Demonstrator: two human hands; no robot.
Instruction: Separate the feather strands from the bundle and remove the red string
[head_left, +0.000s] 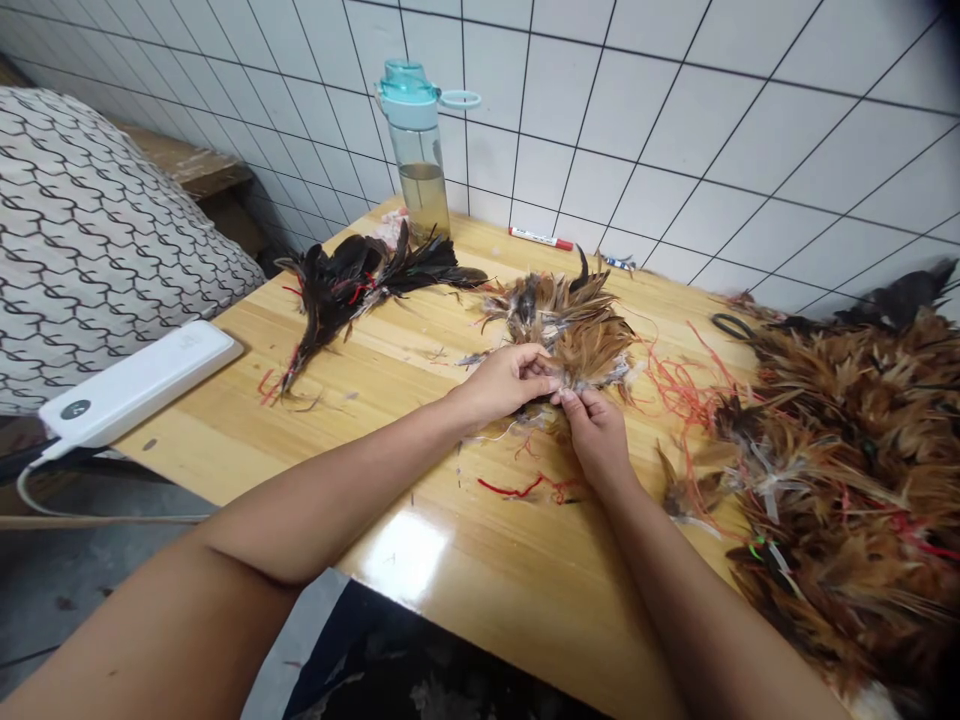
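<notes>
Both hands meet at the middle of the wooden table over a bunch of brown feathers (596, 345). My left hand (510, 382) is closed, thumb and fingers pinching the bunch at its pale, fluffy base. My right hand (598, 430) pinches the same base from the near side, its thumb tip beside the left thumb. More loose brown and grey feathers (536, 300) lie just behind the bunch. Below the hands, a short red string (514, 490) and a thin white thread (502, 434) rest on the wood.
A large heap of brown feathers (847, 450) covers the right side, beside tangled red string (686, 385). Black feather bundles (337, 280) lie at the left. A water bottle (420, 160) and a red marker (540, 239) are near the tiled wall; a white power bank (142, 380) sits at the left edge.
</notes>
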